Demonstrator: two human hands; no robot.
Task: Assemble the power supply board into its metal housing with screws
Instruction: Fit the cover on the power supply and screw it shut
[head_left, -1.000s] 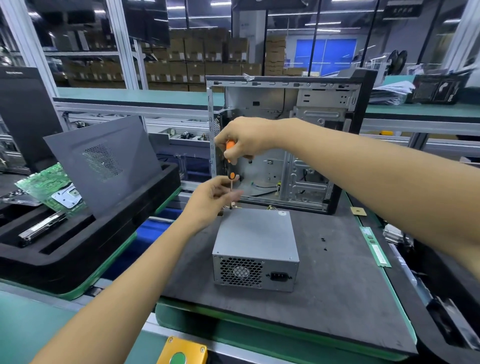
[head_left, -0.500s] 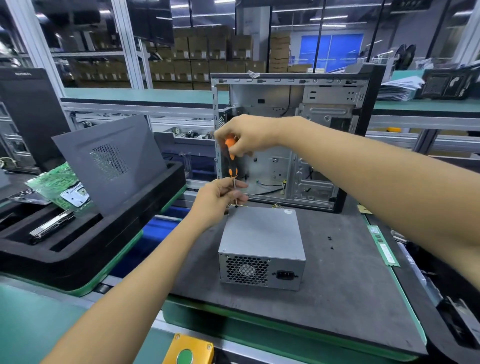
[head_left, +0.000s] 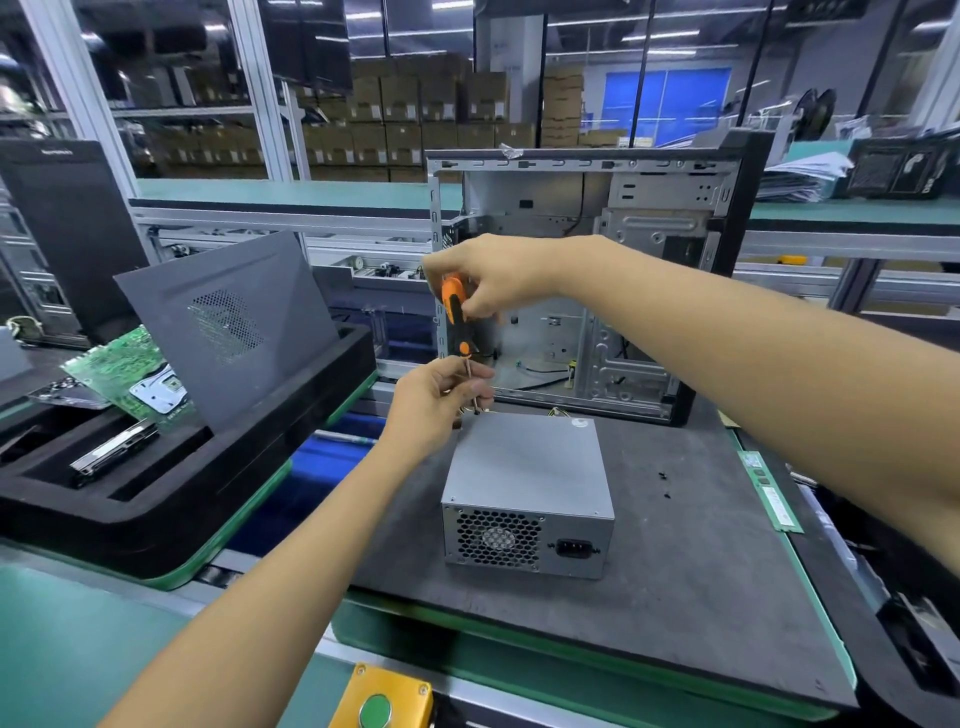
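My right hand (head_left: 498, 275) grips the orange-and-black screwdriver (head_left: 455, 312) by its handle, shaft pointing straight down. My left hand (head_left: 439, 400) pinches the shaft low, at the far left corner of the power supply (head_left: 527, 488). That grey box lies on the dark mat (head_left: 675, 582), fan grille toward me, long axis running away toward the open computer case (head_left: 587, 280) just behind. Bare mat spreads to its right.
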